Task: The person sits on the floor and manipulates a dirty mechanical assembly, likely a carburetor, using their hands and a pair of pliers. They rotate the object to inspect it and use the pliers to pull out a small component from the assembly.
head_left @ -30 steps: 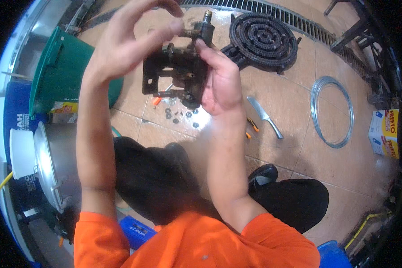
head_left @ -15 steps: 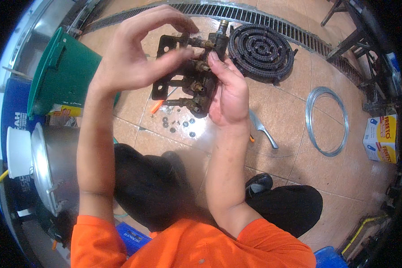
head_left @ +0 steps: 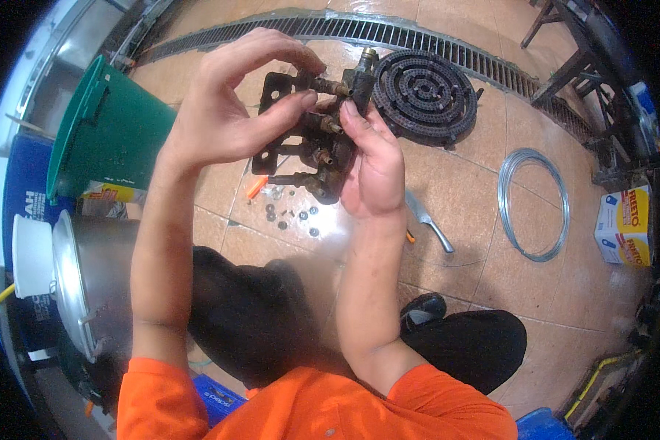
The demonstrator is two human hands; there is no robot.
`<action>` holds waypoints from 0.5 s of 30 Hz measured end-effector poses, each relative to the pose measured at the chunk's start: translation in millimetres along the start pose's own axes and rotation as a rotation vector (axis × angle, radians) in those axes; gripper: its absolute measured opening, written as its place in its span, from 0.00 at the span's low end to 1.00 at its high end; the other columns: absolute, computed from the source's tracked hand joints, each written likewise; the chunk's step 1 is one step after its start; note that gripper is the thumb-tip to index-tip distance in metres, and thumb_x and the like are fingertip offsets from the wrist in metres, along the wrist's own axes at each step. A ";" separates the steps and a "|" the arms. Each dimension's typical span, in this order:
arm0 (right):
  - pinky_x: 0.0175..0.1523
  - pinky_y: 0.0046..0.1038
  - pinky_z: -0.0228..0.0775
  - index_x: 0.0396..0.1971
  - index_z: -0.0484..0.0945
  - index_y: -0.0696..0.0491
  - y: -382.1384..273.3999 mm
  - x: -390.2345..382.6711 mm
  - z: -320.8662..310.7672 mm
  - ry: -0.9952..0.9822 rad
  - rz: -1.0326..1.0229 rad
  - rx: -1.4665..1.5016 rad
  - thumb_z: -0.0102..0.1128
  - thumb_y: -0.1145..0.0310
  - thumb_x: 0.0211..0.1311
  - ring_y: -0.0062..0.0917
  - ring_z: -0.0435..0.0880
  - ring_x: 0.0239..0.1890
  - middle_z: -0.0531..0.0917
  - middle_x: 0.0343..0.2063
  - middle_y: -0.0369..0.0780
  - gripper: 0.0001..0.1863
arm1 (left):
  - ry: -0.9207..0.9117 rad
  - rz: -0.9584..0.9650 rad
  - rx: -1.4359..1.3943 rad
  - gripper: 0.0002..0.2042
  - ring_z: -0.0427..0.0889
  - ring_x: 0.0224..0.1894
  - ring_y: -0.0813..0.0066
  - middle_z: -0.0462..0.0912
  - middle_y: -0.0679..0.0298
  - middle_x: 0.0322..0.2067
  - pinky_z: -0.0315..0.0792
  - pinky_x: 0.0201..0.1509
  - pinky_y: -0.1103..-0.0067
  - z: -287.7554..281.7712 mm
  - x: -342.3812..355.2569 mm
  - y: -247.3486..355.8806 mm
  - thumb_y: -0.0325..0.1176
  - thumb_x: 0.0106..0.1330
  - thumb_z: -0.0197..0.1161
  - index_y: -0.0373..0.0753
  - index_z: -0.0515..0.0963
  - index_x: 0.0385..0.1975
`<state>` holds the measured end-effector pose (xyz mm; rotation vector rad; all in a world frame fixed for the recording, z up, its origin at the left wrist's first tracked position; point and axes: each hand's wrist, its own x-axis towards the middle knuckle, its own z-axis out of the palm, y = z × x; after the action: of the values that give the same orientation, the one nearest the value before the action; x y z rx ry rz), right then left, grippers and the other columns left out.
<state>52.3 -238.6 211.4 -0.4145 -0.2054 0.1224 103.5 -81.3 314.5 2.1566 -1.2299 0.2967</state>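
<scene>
A dark, grimy gas valve manifold with several brass nozzles and a black bracket is held up in front of me. My right hand is wrapped round its right side, thumb on top by the nozzles. At its upper end, my left hand pinches a valve stem between thumb and fingers; the fingertips are partly hidden behind the metal. Beneath it on the floor lie several small black rings and screws and an orange-handled tool, whose other end is covered.
A round black cast-iron burner lies beyond my right hand, before a floor drain grate. To the right are a knife, a wire coil and a yellow-white box. At left stand a green tub and a metal pot.
My left thumb and fingers have closed in on the upper valve stem. Both hands and the manifold sit slightly lower in view; the right hand keeps its hold.
</scene>
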 end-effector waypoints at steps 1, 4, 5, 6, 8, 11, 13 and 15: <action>0.57 0.34 0.77 0.59 0.67 0.59 0.1 0.0 0.6 0.001 -0.002 0.021 0.45 0.70 0.74 0.31 0.83 0.50 0.80 0.49 0.45 0.18 | 0.009 0.018 0.068 0.15 0.79 0.50 0.65 0.81 0.53 0.41 0.70 0.58 0.72 -0.6 0.7 -0.5 0.24 0.57 0.66 0.31 0.79 0.45; 0.56 0.32 0.76 0.59 0.67 0.56 1.7 0.0 3.5 0.017 -0.011 0.049 0.48 0.68 0.73 0.28 0.82 0.48 0.80 0.47 0.41 0.18 | 0.087 0.154 0.382 0.16 0.82 0.46 0.62 0.83 0.55 0.39 0.73 0.53 0.71 2.4 4.4 -4.6 0.26 0.57 0.68 0.32 0.79 0.45; 0.56 0.32 0.76 0.59 0.67 0.56 2.8 0.0 4.1 0.030 -0.016 0.037 0.48 0.68 0.73 0.28 0.82 0.48 0.80 0.47 0.41 0.18 | 0.122 0.214 0.506 0.16 0.83 0.44 0.60 0.84 0.55 0.38 0.74 0.51 0.71 4.0 6.9 -4.9 0.27 0.56 0.69 0.32 0.80 0.45; 0.56 0.32 0.76 0.59 0.67 0.56 3.5 0.6 4.1 0.043 -0.020 0.024 0.48 0.68 0.73 0.27 0.82 0.49 0.80 0.47 0.41 0.18 | 0.148 0.151 0.404 0.15 0.83 0.44 0.60 0.84 0.55 0.38 0.74 0.51 0.71 5.2 7.7 -2.8 0.27 0.56 0.70 0.32 0.80 0.44; 0.57 0.32 0.75 0.60 0.67 0.56 1.3 0.2 -0.7 0.036 -0.034 0.010 0.47 0.69 0.73 0.27 0.81 0.50 0.80 0.48 0.41 0.18 | 0.195 0.022 0.188 0.14 0.83 0.44 0.59 0.84 0.54 0.37 0.74 0.50 0.71 10.5 9.3 6.2 0.28 0.56 0.70 0.32 0.81 0.42; 0.58 0.31 0.74 0.61 0.66 0.55 -1.4 -0.4 -1.6 0.015 -0.036 0.022 0.48 0.69 0.73 0.27 0.80 0.51 0.79 0.49 0.41 0.19 | 0.116 -0.011 0.102 0.12 0.84 0.43 0.60 0.84 0.54 0.37 0.74 0.50 0.72 9.6 3.0 2.1 0.30 0.58 0.70 0.31 0.81 0.40; 0.58 0.31 0.74 0.61 0.66 0.55 -1.9 -0.6 1.2 0.009 -0.037 0.021 0.48 0.69 0.73 0.27 0.80 0.52 0.79 0.50 0.41 0.19 | 0.099 -0.040 0.146 0.10 0.83 0.44 0.61 0.84 0.54 0.37 0.75 0.49 0.71 7.8 4.2 4.8 0.30 0.59 0.69 0.32 0.82 0.37; 0.58 0.31 0.73 0.61 0.66 0.55 -1.1 -1.0 5.7 0.015 -0.043 0.001 0.48 0.70 0.73 0.27 0.80 0.52 0.78 0.51 0.41 0.19 | 0.192 -0.013 0.285 0.09 0.82 0.48 0.63 0.83 0.54 0.42 0.72 0.53 0.73 12.9 4.1 5.0 0.30 0.61 0.67 0.32 0.82 0.36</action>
<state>50.1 -237.5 216.7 -0.4096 -0.1996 0.0771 100.1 -94.0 308.5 2.3092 -1.1186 0.6932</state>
